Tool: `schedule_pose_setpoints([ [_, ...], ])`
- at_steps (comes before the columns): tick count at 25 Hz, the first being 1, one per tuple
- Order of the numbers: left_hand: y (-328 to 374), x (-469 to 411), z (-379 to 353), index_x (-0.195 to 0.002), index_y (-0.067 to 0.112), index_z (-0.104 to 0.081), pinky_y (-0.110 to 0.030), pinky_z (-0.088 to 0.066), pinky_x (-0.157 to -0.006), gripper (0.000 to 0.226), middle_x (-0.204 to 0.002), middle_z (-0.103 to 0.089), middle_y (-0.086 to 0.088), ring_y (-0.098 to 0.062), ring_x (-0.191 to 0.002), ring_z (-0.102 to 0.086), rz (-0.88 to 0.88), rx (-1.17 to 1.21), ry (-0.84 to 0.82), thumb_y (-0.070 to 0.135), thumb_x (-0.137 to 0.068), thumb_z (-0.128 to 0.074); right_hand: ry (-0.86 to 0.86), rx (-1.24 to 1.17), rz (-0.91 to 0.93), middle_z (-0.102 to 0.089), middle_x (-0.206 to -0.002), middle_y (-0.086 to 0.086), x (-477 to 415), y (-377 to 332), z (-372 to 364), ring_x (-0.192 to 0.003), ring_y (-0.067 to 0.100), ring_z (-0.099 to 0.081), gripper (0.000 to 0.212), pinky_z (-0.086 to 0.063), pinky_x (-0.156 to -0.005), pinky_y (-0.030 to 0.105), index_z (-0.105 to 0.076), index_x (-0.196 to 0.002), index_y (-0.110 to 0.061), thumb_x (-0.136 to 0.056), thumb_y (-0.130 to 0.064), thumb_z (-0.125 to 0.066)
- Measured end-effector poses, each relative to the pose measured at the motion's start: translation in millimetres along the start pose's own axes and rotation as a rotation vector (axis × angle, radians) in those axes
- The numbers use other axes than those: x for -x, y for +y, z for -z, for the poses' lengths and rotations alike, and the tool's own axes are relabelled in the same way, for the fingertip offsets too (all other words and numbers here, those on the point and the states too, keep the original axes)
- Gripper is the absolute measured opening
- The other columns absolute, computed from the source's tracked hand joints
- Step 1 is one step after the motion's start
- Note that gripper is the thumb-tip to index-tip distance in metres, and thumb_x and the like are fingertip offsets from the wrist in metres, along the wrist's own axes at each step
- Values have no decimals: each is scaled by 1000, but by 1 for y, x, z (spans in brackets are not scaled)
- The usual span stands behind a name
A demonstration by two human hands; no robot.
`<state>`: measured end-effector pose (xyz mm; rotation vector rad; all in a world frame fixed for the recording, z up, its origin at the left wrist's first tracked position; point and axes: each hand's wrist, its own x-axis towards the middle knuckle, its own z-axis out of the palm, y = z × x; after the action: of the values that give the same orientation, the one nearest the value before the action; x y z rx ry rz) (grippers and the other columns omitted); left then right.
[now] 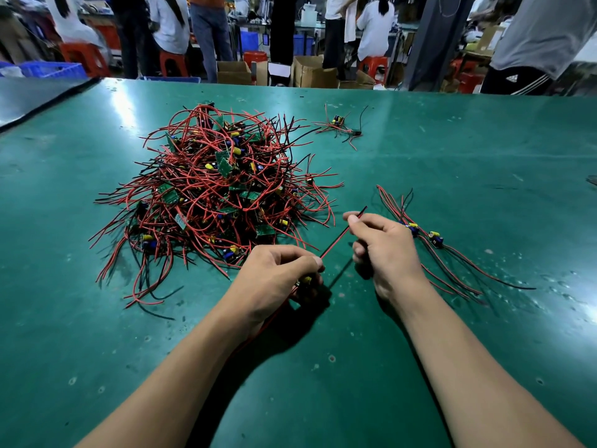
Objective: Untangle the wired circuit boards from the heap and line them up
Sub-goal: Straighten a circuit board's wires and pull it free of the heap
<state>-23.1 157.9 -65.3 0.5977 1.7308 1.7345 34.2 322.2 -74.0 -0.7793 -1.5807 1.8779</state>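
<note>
A big heap (213,192) of small green circuit boards tangled in red and black wires lies on the green table mat (452,195). My left hand (277,279) grips one board with a yellow part, just in front of the heap. That board's red and black wire pair (339,240) runs up and to the right. My right hand (384,247) pinches the wire pair near its far end. To the right of my right hand lie two or three separated boards (426,236) side by side, their wires spread out.
A small separate cluster of wired boards (339,126) lies farther back on the mat. The table's far edge borders cardboard boxes (310,72), red stools and several people standing or sitting. A dark mat edge (42,98) rises at the far left.
</note>
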Motion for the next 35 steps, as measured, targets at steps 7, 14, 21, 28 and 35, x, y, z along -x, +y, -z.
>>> schedule_pose_setpoints([
  [7,1,1,1,-77,0,-71,-24,-46,-49,13,-63,-66,-10,-21,-53,-57,10,21,-47,5,-88,-65,110,-166,80,-62,-68,-7,-4,-2,-1,-38,6,-35,13,-29,-39,18,-67,-80,-9,-93,-7,-68],
  [14,2,3,3,-80,-5,-69,-24,-48,-48,13,-64,-65,-14,-22,-52,-58,19,43,-67,3,-88,-65,-66,-600,-409,-36,-51,-5,-5,-18,12,-28,3,-23,35,-19,-27,16,-59,-64,-7,-97,-19,-56],
  [21,4,4,4,-81,-6,-68,-23,-47,-47,11,-64,-64,-14,-21,-51,-58,26,63,-79,2,-89,-63,114,-105,94,-55,-62,-2,-10,-3,15,-37,6,-35,14,-28,-39,18,-68,-78,-9,-92,-12,-69],
  [28,3,4,4,-82,-4,-67,-23,-47,-48,11,-65,-64,-14,-20,-52,-58,27,65,-91,2,-89,-62,348,463,565,-66,-72,-4,-10,8,14,-67,17,-61,15,-48,-67,29,-72,-79,-15,-90,-24,-73],
  [35,0,1,4,-83,-3,-67,-24,-48,-49,11,-65,-65,-13,-21,-53,-59,26,64,-104,3,-90,-62,308,572,603,-66,-72,-3,-18,13,22,-66,11,-53,16,-39,-68,25,-72,-80,-12,-92,-22,-71],
])
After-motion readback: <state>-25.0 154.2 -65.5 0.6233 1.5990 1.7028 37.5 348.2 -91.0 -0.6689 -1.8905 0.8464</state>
